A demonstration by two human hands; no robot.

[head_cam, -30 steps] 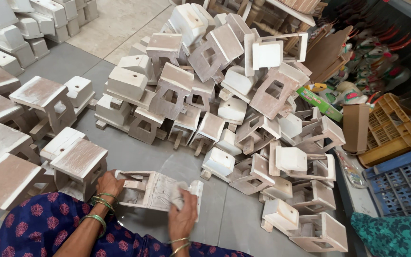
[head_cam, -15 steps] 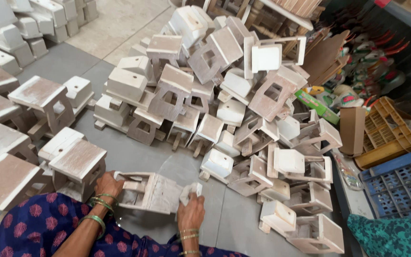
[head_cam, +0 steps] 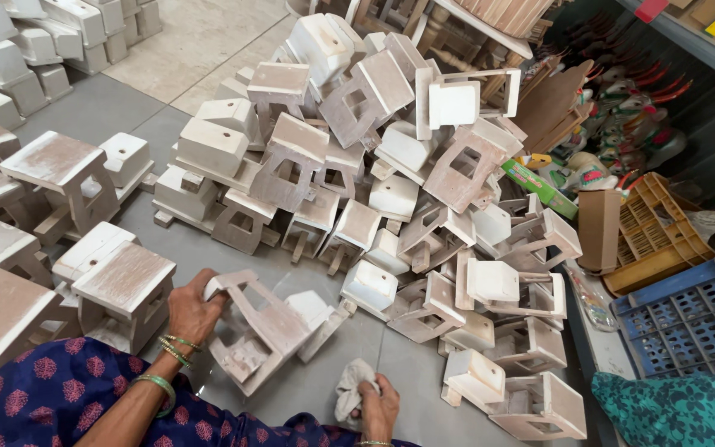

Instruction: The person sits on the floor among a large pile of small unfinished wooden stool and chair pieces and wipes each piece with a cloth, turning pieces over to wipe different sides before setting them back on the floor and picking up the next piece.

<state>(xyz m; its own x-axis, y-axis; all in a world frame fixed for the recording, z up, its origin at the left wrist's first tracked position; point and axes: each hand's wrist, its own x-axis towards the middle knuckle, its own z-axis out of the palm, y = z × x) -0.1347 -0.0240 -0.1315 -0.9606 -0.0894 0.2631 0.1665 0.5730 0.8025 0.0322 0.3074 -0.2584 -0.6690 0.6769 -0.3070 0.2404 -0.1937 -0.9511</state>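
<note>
Right hand [head_cam: 380, 406] dropped off stool [head_cam: 265, 331], gripping cloth [head_cam: 347, 391], left hand [head_cam: 192, 308] grip on stool edge

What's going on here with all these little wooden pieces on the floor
A person sits on a grey floor beside a big heap of small white-painted wooden stands. Their left hand grips one stand by its edge, tilted on its side. Their right hand is closed around a crumpled whitish cloth, held low and apart from the stand. More stands sit upright in a group to the left, and plastic crates lie at the right.
</note>
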